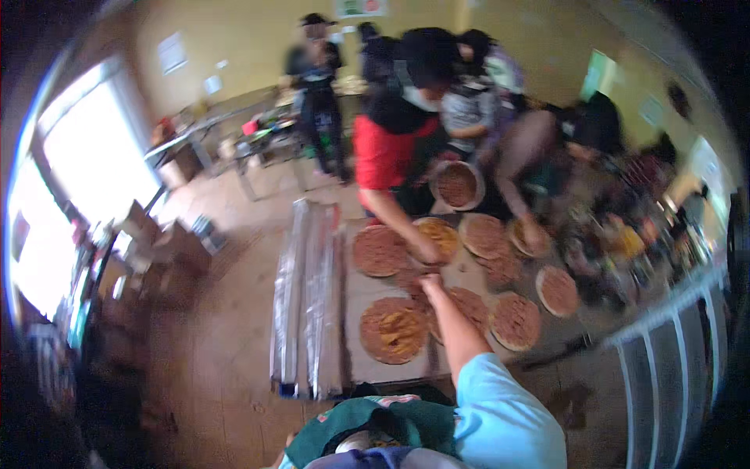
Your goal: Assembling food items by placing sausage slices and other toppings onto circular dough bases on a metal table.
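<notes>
Crowded work table of sauced pizza bases, foil rolls alongside, right hand closed above them, co-worker's hand opposite.

I see shiny crinkled foil rolls left of my right hand, matt rough-topped flat breads just below it on a dull board. My sleeve is soft matt cloth. Floor beyond looks worn matt.
</notes>
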`<action>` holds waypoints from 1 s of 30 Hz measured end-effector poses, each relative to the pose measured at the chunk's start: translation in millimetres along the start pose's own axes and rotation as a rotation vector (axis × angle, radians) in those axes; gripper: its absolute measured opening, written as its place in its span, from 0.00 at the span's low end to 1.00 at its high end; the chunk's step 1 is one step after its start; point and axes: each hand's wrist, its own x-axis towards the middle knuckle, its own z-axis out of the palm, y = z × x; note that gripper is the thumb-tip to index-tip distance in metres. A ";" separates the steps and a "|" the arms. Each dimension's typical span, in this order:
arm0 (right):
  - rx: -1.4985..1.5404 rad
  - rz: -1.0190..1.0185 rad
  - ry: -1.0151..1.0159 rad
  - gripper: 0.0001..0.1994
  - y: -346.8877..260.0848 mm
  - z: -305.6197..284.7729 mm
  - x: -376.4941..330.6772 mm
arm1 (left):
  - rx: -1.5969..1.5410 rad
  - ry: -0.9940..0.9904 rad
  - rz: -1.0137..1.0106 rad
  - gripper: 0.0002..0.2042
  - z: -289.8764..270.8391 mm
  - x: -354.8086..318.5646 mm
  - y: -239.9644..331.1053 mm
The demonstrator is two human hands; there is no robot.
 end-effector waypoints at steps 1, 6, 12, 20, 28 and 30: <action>-0.062 0.085 -0.008 0.09 -0.1 -4.4 0.1 | -0.048 0.046 -0.045 0.15 5.8 -17.1 -25.9; 0.092 0.345 -0.161 0.05 -39.5 -36.9 -22.1 | -0.414 0.193 -0.087 0.13 32.8 -73.0 -63.5; 0.417 -0.011 -0.666 0.06 -59.6 -60.9 -56.7 | -0.334 0.110 0.017 0.07 17.9 -47.4 -34.3; 0.094 0.236 -0.496 0.06 -73.5 -44.5 -146.6 | -0.421 0.123 -0.078 0.17 59.3 31.6 -161.5; -0.607 -0.156 -0.459 0.05 -24.2 -38.2 -187.6 | -0.228 0.090 -0.017 0.18 53.8 8.5 -135.6; -0.565 -0.123 -0.435 0.05 13.7 -37.5 -177.0 | -0.486 0.063 -0.123 0.18 52.0 3.5 -58.9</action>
